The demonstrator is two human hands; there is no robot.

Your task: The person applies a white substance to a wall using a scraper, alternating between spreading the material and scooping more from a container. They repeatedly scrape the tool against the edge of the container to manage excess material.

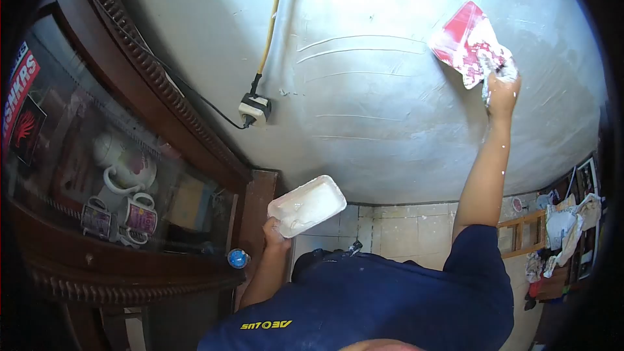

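My right hand [502, 84], smeared with white paste, grips a red plastic scraper [463, 34] by its near corner. The scraper lies against the grey wall [364, 19], and white paste coats part of its face. Low in front of my body, my left hand [275, 233] holds a white rectangular tray [309, 203] by one end. White paste covers the inside of the tray. Several thin raised lines of paste run across the wall to the left of the scraper.
A dark wooden glass cabinet [156, 45] with mugs [140, 214] inside stands at the left. An electrical socket [255, 109] with a yellow cable [272, 19] hangs on the wall. A blue-topped cup [238, 259] sits by the cabinet. A wooden frame [522, 233] and cloths [564, 227] lie at the right.
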